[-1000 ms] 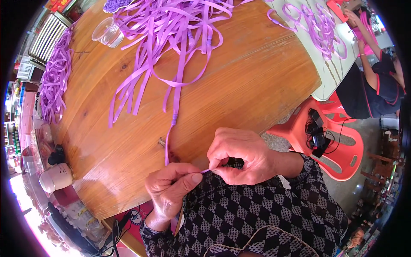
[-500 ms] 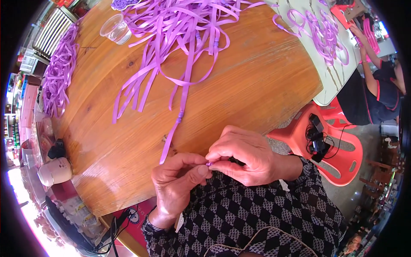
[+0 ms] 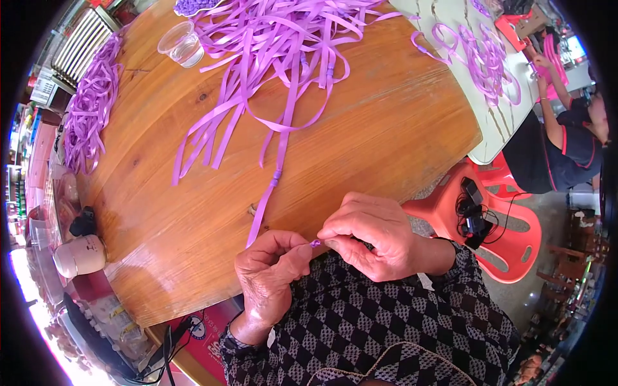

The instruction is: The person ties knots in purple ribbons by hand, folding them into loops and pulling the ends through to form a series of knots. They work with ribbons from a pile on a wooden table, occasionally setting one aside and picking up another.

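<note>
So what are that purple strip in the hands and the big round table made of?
The purple strip looks like thin, flat woven ribbon or plastic tape: it curls limply, with slight sheen. The table seems varnished wood: visible grain, knots and glossy orange-brown reflections.

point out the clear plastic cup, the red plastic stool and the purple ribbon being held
clear plastic cup [image 3: 182, 44]: head view, its side wall
red plastic stool [image 3: 515, 241]: head view, its seat
purple ribbon [image 3: 261, 215]: head view, strip above left hand

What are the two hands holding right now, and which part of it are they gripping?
Both the left hand and the right hand pinch the near end of one purple ribbon strip between fingertips; the rest trails away across the wooden table.
</note>
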Available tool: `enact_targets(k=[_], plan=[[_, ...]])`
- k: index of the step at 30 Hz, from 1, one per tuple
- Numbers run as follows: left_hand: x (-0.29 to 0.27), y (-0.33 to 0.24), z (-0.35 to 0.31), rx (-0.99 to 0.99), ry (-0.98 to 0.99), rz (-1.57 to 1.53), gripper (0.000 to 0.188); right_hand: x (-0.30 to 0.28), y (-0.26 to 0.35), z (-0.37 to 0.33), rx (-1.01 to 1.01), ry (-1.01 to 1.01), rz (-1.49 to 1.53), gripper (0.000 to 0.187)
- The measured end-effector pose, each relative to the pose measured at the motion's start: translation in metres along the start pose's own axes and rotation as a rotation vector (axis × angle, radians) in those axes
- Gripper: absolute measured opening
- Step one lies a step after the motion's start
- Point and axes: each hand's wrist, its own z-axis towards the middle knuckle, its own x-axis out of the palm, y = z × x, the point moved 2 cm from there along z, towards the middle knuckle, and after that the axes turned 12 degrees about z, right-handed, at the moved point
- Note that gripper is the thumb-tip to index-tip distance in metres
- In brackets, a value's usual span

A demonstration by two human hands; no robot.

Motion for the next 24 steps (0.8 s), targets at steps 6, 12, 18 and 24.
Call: enact_targets(k=[6,12,18,24], plan=[[0.003,0.002,-0.002,0.096,-0.034,-0.004,0.010,0.007,0.004,0.001,-0.083,-0.010,-0.148,0.023],[0.003,0.004,-0.001,0.124,-0.009,0.025,0.009,0.010,-0.003,-0.002,-0.163,-0.028,-0.261,0.026],[0.003,0.007,0.002,0.130,-0.039,0.038,0.007,0.010,-0.006,-0.003,-0.196,-0.038,-0.303,0.025],[0.005,0.009,0.005,0.122,-0.039,0.018,0.009,0.010,-0.007,-0.002,-0.177,-0.060,-0.173,0.022]])
